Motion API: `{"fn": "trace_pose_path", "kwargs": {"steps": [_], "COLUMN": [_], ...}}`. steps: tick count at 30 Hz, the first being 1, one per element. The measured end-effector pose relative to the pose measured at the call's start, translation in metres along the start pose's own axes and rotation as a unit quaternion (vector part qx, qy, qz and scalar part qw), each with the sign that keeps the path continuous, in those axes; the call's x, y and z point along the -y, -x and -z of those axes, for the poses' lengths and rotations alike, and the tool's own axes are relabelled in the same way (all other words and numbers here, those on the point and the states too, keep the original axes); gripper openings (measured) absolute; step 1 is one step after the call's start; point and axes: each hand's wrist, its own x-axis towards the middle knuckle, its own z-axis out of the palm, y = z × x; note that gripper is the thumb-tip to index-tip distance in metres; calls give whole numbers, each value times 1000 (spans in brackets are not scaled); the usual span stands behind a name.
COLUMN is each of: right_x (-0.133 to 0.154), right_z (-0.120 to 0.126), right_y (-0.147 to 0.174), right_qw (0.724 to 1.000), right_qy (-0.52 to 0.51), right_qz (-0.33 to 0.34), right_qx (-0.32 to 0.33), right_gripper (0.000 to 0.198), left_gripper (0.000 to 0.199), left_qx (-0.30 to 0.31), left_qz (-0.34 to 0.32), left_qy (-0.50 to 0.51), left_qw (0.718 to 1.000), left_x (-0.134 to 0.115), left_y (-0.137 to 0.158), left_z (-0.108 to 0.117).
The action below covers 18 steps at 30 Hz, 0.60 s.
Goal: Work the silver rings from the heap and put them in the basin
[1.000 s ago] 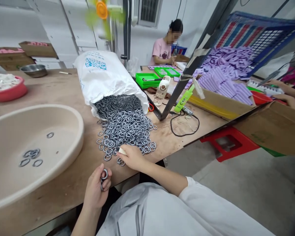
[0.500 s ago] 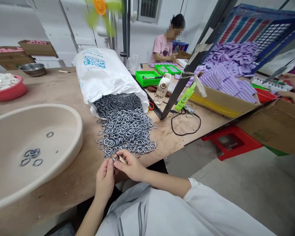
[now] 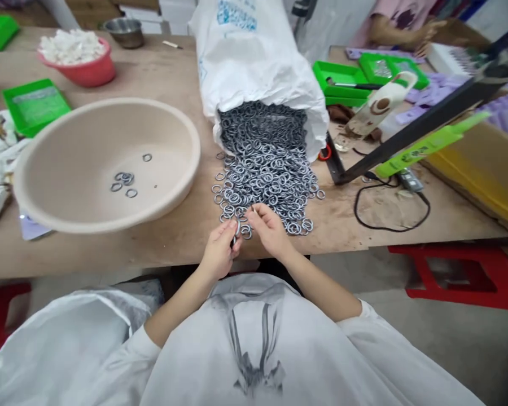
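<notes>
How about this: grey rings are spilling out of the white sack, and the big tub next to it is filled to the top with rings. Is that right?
Not quite: the big tub isn't filled to the top. The head view shows a few rings on its bottom. Grey rings do spill from the white sack beside it.
</notes>
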Motion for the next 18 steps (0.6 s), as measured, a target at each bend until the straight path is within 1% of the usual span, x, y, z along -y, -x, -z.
{"fn": "trace_pose_path", "kwargs": {"steps": [2,4,6,9,13,18], "right_x": [3,8,11,14,14,13], "right_z": [5,7,7,6,8,11], "right_y": [3,10,15,17,17,15], "right_qw": [994,976,959,949,948,948], "right_qy": [98,187,240,266,268,256], "right_qz": [32,72,103,114,116,124], "right_qx": [43,86,109,122,130,144], "right_gripper": [32,35,38,40,40,37], "left_gripper": [48,48,48,48,49,48], "left_qx": [4,6,7,18,34,35], "left_qz": [-8,-17,-23,-24,-24,-20], "left_qy": [8,14,18,18,5,-13], "left_qw": [1000,1000,1000,999,999,999], "left_x": [-1,0,2,4,7,7], "left_y": [-2,-3,-3,-3,-3,-2], "left_z": [3,5,6,7,11,15]}}
